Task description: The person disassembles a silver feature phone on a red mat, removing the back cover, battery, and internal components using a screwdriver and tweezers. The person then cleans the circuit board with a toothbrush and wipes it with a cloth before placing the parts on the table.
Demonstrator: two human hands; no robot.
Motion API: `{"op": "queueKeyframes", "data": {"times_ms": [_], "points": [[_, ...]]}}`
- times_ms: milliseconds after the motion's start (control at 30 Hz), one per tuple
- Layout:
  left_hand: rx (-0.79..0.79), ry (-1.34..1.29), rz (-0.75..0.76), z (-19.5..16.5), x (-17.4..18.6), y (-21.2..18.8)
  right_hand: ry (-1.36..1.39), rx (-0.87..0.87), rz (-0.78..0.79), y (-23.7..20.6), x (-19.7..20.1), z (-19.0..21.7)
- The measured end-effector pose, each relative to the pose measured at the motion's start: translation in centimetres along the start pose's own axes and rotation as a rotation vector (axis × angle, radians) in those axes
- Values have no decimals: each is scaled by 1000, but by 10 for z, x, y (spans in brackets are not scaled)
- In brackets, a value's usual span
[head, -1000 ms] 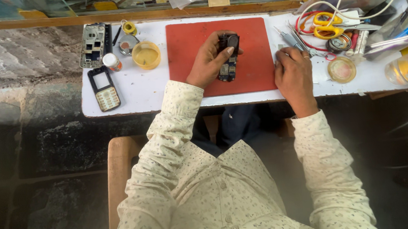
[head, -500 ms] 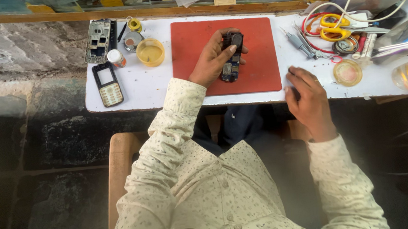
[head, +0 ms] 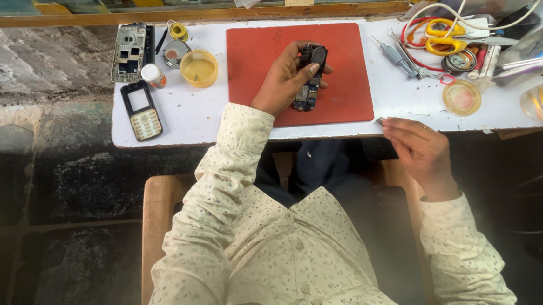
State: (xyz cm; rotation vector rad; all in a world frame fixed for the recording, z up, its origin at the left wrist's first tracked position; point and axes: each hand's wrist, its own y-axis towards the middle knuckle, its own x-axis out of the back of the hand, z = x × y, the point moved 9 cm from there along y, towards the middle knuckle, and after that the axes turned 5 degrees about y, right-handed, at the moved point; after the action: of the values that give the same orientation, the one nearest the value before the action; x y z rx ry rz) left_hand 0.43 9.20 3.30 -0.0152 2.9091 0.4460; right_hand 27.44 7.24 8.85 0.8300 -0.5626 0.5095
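Note:
My left hand grips a dismantled dark phone body and holds it tilted just above the red work mat, thumb on its upper end. My right hand sits at the front edge of the white table, off to the right of the mat. Its fingers are curled, and a small pale grey piece shows at the fingertips.
Left of the mat lie a phone front with keypad, a bare phone frame, a small bottle and a yellow dish. Right of it are screwdrivers, yellow scissors, cables and a round clear lid.
My right hand has drawn back from beside the mat to the table's front edge. The left hand keeps holding the phone body over the mat.

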Motion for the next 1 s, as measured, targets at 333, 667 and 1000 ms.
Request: {"op": "queueKeyframes", "data": {"times_ms": [333, 667, 1000], "points": [[76, 105, 18, -6, -4, -4, 807, -253, -265, 61, -23, -28], [75, 69, 104, -9, -15, -7, 543, -58, -164, 105, -45, 16], [125, 152, 91, -1, -15, -3, 249, 147, -52, 127, -36, 29]]}}
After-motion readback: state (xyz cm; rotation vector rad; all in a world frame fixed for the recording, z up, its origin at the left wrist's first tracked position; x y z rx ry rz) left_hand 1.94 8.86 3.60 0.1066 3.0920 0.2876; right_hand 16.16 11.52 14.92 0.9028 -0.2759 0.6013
